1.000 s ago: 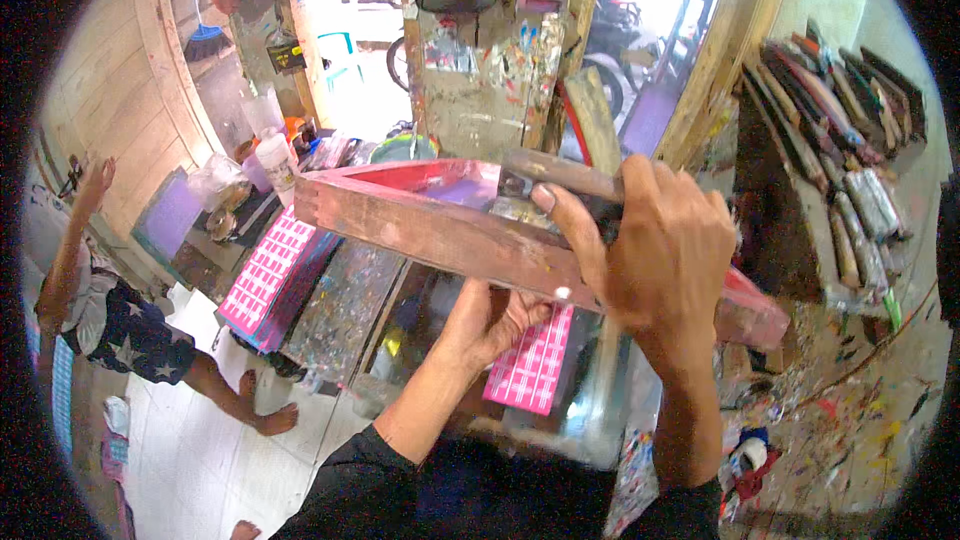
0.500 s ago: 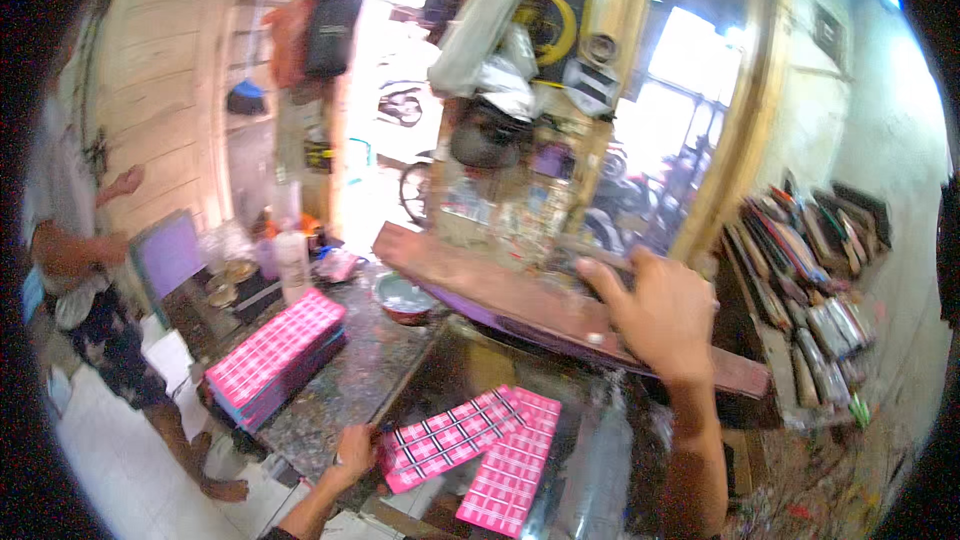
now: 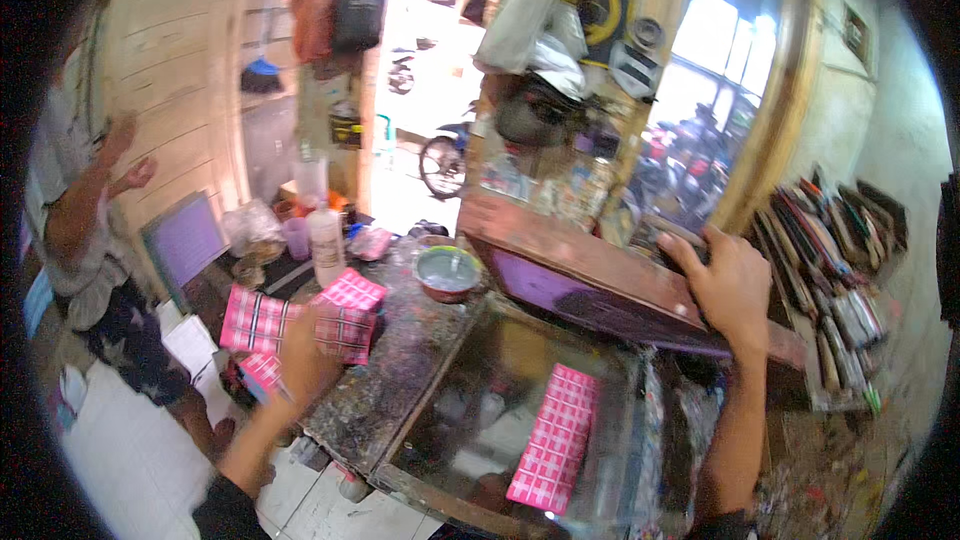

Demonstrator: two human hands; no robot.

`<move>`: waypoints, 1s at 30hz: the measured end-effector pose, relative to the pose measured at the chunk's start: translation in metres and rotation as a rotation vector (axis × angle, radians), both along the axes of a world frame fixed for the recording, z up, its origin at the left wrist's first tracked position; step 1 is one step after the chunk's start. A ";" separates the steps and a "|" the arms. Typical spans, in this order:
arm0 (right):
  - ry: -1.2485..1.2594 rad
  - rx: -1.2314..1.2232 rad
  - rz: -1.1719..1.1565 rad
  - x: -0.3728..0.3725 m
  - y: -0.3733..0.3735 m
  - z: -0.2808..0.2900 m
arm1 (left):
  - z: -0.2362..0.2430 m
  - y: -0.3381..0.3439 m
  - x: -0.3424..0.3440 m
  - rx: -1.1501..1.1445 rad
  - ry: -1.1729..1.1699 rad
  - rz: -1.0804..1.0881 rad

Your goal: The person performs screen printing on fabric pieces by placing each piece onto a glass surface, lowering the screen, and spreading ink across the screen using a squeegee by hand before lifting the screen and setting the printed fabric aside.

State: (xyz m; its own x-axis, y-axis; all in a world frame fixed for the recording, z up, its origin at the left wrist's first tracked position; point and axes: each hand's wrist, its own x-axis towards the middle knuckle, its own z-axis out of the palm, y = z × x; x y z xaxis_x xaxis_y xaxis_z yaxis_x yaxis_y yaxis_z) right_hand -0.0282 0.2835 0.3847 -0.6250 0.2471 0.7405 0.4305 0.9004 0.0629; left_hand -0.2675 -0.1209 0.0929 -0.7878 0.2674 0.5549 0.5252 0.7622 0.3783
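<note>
My left hand (image 3: 308, 355), blurred, grips a pink plaid sheet (image 3: 258, 322) with black and white lines over the stack of pink plaid sheets (image 3: 352, 289) at the left of the worktop. My right hand (image 3: 735, 285) is closed over the upper edge of a wooden screen frame (image 3: 590, 265). That frame stands tilted up, with purple mesh showing underneath. Below it, a pink sheet with white lines (image 3: 555, 440) lies on the glass tabletop (image 3: 470, 430).
A bowl of greyish liquid (image 3: 447, 272) and a white bottle (image 3: 326, 245) stand on the stained worktop (image 3: 375, 410). A purple-meshed frame (image 3: 188, 240) leans at left, near another person (image 3: 85, 210). Several wooden-handled tools (image 3: 815, 260) lie at right.
My left hand has carried the black-lined plaid sheet from the glass leftward to over the stack. My right hand stays on the screen frame; the view has shifted left.
</note>
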 end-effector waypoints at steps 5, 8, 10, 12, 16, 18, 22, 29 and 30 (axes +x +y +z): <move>-0.127 -0.064 -0.046 0.019 -0.008 -0.013 | -0.160 0.272 0.226 0.293 -1.002 -0.924; -0.171 -0.069 -0.018 0.015 -0.011 -0.026 | -0.178 0.318 0.276 0.356 -1.234 -0.977; -0.204 -0.065 -0.053 0.016 0.000 -0.018 | -0.187 0.307 0.281 0.327 -1.231 -0.984; -0.142 -0.035 -0.032 0.018 0.013 -0.014 | -0.187 0.266 0.264 0.264 -1.092 -0.954; -0.093 -0.051 0.073 -0.010 0.029 0.002 | -0.145 0.191 0.211 -0.082 -0.493 -0.798; -0.151 -0.059 0.051 -0.022 0.062 0.020 | -0.125 0.197 0.200 -0.333 -0.178 -0.877; -0.154 -0.133 0.197 -0.061 0.094 0.048 | -0.115 0.195 0.202 -0.464 -0.249 -0.826; -0.156 -0.037 0.212 -0.059 0.090 0.051 | -0.113 0.208 0.199 -0.540 -0.308 -0.844; -0.153 -0.028 0.220 -0.060 0.091 0.050 | -0.113 0.207 0.199 -0.540 -0.319 -0.847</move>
